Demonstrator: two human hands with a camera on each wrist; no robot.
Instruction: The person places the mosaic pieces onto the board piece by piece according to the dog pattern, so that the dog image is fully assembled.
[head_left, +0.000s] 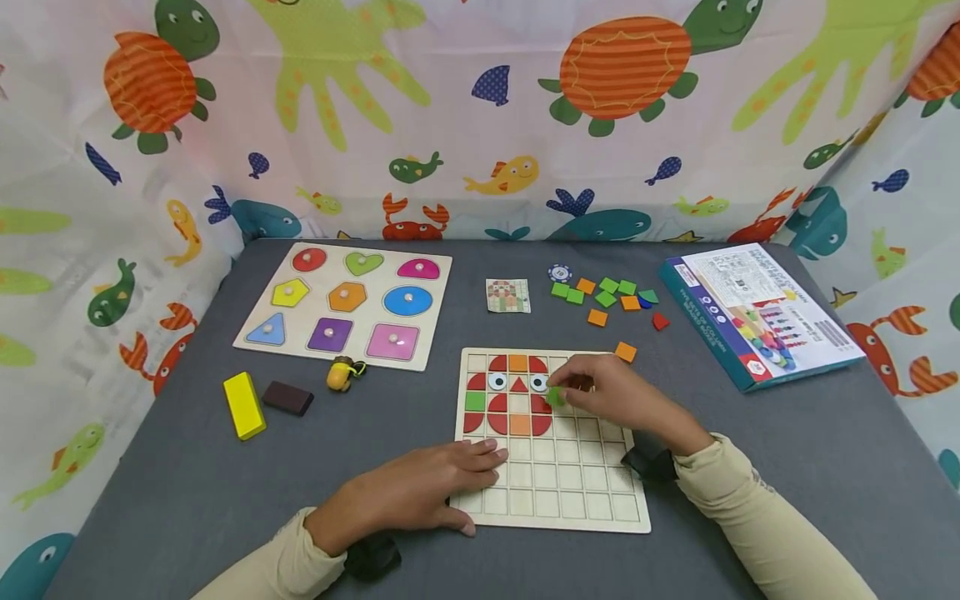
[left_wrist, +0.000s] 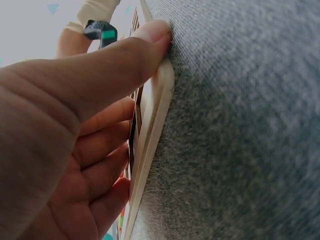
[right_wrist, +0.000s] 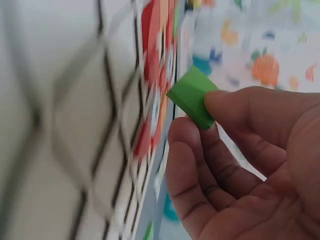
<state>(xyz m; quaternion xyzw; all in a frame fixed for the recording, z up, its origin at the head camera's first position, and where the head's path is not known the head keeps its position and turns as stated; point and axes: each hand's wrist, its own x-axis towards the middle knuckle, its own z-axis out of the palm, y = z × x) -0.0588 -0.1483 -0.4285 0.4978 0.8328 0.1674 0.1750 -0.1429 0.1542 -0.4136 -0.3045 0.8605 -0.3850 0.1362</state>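
Between thumb and fingertips, my right hand (head_left: 611,390) pinches a green square tile (right_wrist: 192,95), held just above the wooden grid board (head_left: 558,502). Red quarter-round pieces, orange squares (head_left: 519,425), a green square (head_left: 475,401) and two eye pieces (head_left: 497,382) fill part of the board's upper left, forming an owl-like pattern. My left hand (head_left: 431,483) rests at the board's lower left corner, its fingers relaxed over the top. In the left wrist view, the thumb (left_wrist: 120,65) lies at the board's edge (left_wrist: 155,125).
Loose green and orange tiles (head_left: 597,317) lie behind the board, near a small pattern card (head_left: 507,296). A boxed set (head_left: 761,317) is at the right. Leftward are a shape puzzle (head_left: 300,333), a yellow block (head_left: 244,406), a brown block (head_left: 287,398) and a small yellow toy (head_left: 340,375).
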